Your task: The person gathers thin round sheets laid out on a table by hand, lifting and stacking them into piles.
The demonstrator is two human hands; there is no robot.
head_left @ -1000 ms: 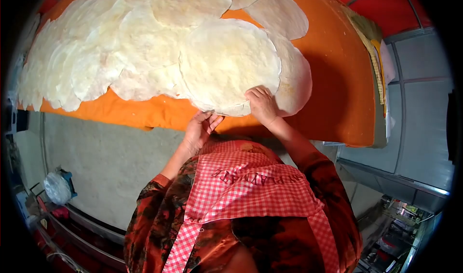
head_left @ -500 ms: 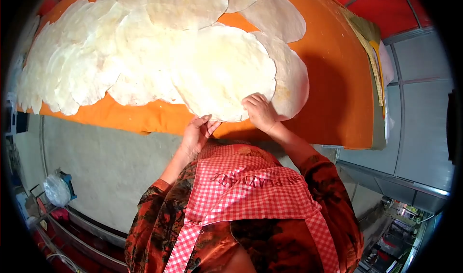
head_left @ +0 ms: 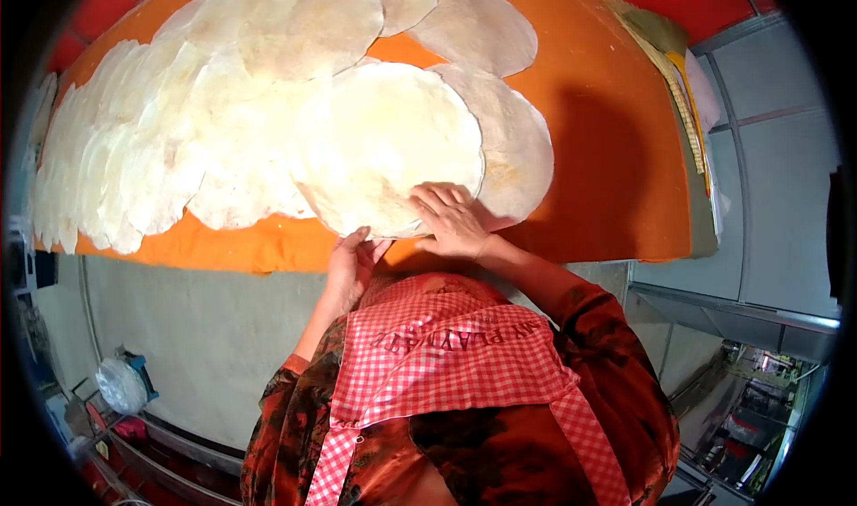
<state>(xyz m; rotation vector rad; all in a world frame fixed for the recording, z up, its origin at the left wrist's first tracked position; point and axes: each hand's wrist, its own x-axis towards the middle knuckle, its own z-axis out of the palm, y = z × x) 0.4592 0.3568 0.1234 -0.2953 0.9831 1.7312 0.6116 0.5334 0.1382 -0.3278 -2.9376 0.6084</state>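
Observation:
A large, thin, pale flatbread-like sheet (head_left: 393,135) lies on top of others near the front edge of the orange cloth (head_left: 598,193). My left hand (head_left: 353,260) pinches its near rim, thumb above and fingers partly hidden below. Resting on the lower right part of the same sheet, my right hand (head_left: 446,218) has its fingers spread over the surface. Another sheet (head_left: 513,140) shows under it on the right. Many overlapping sheets (head_left: 134,149) spread to the left and back.
Folded cloths and a yellow strip (head_left: 692,104) lie at the right edge of the orange surface. Grey panels (head_left: 777,211) stand farther right. A plastic-wrapped item (head_left: 120,385) is at the lower left on the grey floor (head_left: 196,336).
The view has shifted, so the sheets appear more to the left and lower. My right hand has gone from curled fingers at the sheet's edge to spread fingers on it. My left hand keeps its pinch.

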